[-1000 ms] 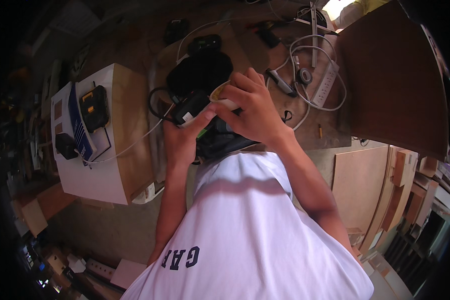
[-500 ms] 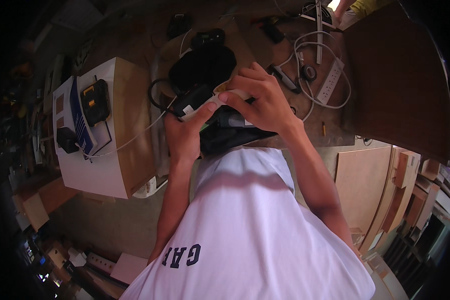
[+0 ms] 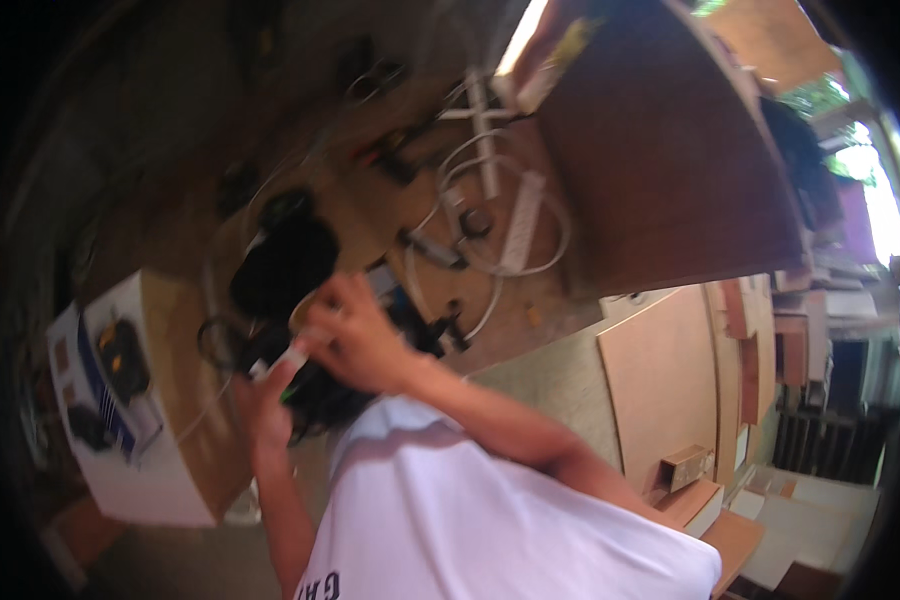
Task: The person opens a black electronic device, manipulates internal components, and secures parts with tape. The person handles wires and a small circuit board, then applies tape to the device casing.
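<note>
Between my two hands is a short pale strip [image 3: 294, 355], pinched from both sides. My left hand [image 3: 263, 408] is closed on its near end, thumb pressed on top. My right hand [image 3: 358, 340] grips the other end with bent fingers. A yellowish curved piece [image 3: 300, 312] shows by the right fingertips; motion blur hides its kind. Under and beyond the hands lie a soft black bundle [image 3: 288, 262] and other dark items, partly covered by my fingers. A bit of green shows beside my left thumb.
A white power strip [image 3: 523, 222] with a looping cable lies on the brown table. A large dark brown panel [image 3: 670, 170] stands to the right. At left, a white-topped box [image 3: 170, 490] carries a black-and-yellow battery [image 3: 122, 358]. Boards [image 3: 660, 375] lean at lower right.
My view has swung to the right, so hands and table appear farther left and lower, blurred. Both hands keep their pinch on the pale strip.
</note>
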The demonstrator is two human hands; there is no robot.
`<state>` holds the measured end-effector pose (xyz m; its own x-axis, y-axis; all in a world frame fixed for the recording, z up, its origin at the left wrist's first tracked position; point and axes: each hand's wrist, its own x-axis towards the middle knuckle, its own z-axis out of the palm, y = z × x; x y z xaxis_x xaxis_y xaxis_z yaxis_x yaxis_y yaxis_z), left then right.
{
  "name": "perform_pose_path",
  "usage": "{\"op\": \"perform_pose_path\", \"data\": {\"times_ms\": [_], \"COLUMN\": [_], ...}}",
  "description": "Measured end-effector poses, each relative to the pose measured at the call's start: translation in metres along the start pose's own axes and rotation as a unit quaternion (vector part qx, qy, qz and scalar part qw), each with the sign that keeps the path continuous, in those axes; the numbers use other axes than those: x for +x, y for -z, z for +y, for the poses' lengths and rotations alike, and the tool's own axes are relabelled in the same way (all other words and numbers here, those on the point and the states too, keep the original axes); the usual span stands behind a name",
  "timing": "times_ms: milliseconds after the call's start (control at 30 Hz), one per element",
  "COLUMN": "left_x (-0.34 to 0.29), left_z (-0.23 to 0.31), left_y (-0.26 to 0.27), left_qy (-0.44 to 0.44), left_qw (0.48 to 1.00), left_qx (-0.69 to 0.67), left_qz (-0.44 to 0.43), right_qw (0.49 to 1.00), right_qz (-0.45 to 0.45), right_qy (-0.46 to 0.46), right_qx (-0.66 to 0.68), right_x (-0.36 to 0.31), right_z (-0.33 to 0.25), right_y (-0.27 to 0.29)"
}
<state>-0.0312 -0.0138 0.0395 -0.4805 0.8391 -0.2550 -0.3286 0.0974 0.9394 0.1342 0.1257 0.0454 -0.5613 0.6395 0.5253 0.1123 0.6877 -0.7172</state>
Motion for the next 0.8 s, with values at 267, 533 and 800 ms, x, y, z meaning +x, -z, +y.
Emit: {"op": "perform_pose_path", "data": {"times_ms": [267, 533, 800], "left_x": [0.001, 0.002, 0.003], "left_z": [0.013, 0.018, 0.026], "left_y": [-0.035, -0.037, -0.037], "left_qy": [-0.023, -0.031, -0.052], "left_qw": [0.998, 0.996, 0.999], "left_qx": [-0.017, -0.062, 0.01], "left_qz": [0.059, 0.062, 0.004], "right_qw": [0.999, 0.986, 0.994], "right_qz": [0.0, -0.095, -0.1], "right_qy": [-0.016, 0.118, -0.009], "right_qx": [-0.03, 0.068, 0.044], "right_x": [-0.003, 0.023, 0.025], "right_z": [-0.008, 0.01, 0.01], "right_y": [0.011, 0.045, 0.046]}}
